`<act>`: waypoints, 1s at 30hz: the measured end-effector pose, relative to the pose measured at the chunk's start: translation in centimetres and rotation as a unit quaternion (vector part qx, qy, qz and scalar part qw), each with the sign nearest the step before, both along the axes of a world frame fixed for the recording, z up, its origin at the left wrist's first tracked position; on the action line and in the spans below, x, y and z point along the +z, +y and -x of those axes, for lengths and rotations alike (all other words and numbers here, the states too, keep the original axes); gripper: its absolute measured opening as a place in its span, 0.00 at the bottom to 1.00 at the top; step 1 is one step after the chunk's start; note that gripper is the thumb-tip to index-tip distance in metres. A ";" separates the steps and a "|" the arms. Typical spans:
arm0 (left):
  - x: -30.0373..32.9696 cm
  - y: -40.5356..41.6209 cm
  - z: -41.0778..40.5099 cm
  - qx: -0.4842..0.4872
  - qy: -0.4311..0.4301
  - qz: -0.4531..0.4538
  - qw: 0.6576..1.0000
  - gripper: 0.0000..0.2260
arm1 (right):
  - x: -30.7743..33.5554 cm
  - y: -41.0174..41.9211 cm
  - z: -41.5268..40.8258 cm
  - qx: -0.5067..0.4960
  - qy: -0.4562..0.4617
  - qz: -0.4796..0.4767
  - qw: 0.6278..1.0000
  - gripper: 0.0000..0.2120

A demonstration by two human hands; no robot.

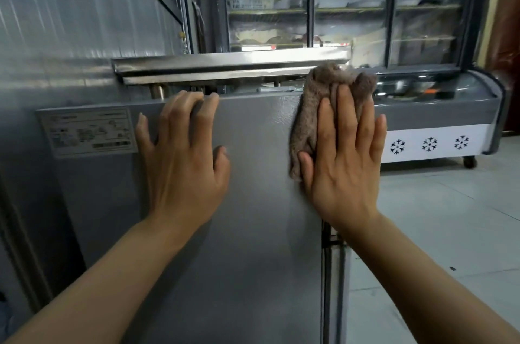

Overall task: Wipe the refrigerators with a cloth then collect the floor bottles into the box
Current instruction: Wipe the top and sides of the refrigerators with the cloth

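head view: single camera, looking down at both hands on a grey fridge side panel
refrigerator (253, 231): grey, upright, side wall faces the camera, top edge near the fingertips
left hand (183, 163): flat on the panel, fingers hooked over the top edge, thumb spread; grasping nothing
right hand (343, 172): fingers straight, palm pressing the cloth onto the panel near its right edge
cloth (312, 118): brown, bunched, under the right fingers; its top sticks up past the fridge's top edge
label (90, 132): white rating sticker, upper left of the panel, just left of the left hand; text unreadable
display freezer (439, 118): grey with a curved glass top, white front with three snowflake marks, to the right behind the fridge
glass cabinet (337, 6): behind, shelves with baskets, contents blurred
floor (436, 231): pale tiles, right side
bottles, box: can't tell, none visible in this view
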State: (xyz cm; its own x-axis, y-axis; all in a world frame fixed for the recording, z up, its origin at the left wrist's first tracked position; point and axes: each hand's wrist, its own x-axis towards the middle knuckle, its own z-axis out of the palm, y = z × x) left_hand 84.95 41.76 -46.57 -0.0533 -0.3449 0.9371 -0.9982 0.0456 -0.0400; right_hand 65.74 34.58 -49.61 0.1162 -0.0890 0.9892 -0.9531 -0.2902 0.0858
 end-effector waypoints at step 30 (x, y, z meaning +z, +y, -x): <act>-13.7 4.2 -4.3 0.059 -0.047 -0.121 0.990 0.40 | -18.7 2.5 -1.7 0.103 0.282 -0.067 0.952 0.35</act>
